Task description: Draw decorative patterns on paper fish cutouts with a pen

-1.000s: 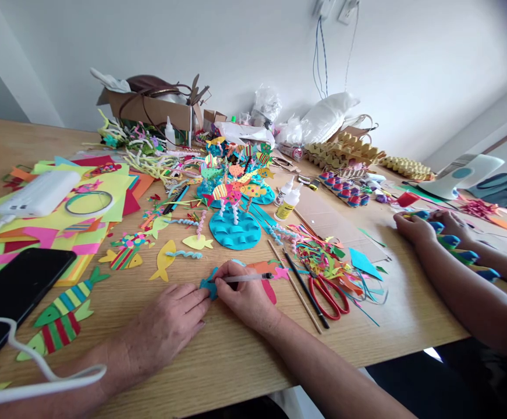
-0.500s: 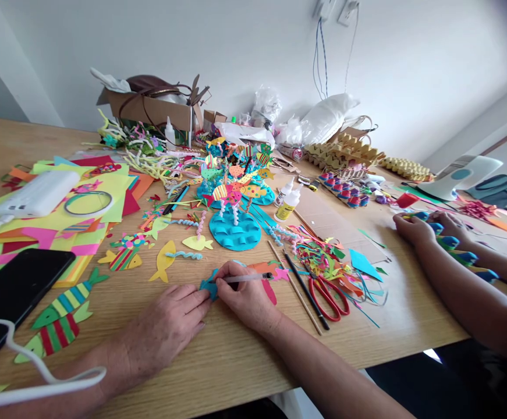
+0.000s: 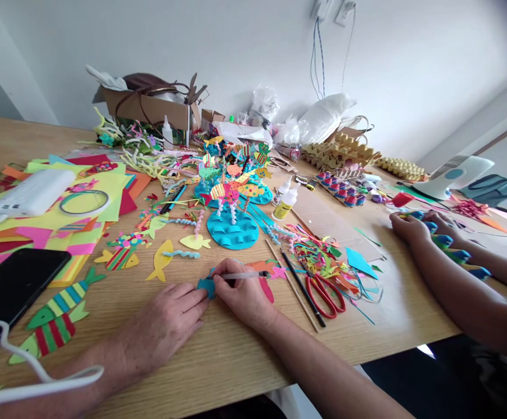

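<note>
My right hand (image 3: 245,301) is closed around a clear-barrelled pen (image 3: 248,275), whose writing end is hidden behind my fingers. Under it lies a small blue paper cutout (image 3: 205,284), partly covered. My left hand (image 3: 166,319) rests flat on the table, its outstretched fingertips touching the cutout's left edge. Pink and orange paper pieces (image 3: 266,289) show just beyond my right hand. To its right lie a thin wooden stick (image 3: 297,294), a black pencil (image 3: 305,292) and red-handled scissors (image 3: 325,295). A yellow paper fish (image 3: 160,261) with a twisted pipe cleaner sits further up.
Blue round bases with fish on stems (image 3: 232,230) stand mid-table, beside glue bottles (image 3: 285,203). Paper scraps (image 3: 318,250) pile up at right. Leftward are a black phone (image 3: 13,294), striped fish (image 3: 56,305) and coloured sheets (image 3: 105,201). Another person's hands (image 3: 410,230) hold a painted egg-carton strip (image 3: 451,250).
The view has shifted slightly, so everything appears a little further left. Both my hands keep their places on the blue cutout, and the pen has barely moved.
</note>
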The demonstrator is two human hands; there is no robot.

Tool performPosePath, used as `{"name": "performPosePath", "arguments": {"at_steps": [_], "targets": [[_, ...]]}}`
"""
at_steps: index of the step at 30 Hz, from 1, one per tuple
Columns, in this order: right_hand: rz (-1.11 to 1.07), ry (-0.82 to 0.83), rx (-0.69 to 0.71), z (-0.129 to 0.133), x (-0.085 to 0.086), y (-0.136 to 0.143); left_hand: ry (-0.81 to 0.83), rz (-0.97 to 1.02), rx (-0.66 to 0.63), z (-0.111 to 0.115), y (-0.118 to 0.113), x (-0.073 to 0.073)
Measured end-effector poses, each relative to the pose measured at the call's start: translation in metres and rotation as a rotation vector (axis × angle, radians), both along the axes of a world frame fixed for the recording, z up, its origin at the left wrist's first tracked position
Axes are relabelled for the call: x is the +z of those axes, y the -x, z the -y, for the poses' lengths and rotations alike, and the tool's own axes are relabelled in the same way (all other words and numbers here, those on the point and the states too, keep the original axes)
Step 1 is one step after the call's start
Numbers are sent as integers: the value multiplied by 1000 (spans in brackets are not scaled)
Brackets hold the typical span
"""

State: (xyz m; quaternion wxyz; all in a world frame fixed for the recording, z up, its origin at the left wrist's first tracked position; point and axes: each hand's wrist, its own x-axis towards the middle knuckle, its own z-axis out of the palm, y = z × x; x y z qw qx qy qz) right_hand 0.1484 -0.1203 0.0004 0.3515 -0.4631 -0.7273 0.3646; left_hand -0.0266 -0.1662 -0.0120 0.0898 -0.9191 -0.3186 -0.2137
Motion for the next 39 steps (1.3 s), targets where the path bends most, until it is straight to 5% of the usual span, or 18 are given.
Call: {"name": "performPosePath", "arguments": {"at_steps": [39], "targets": [[-5, 3, -23, 1, 3, -2, -3, -41, -8, 1, 3, -5]]}}
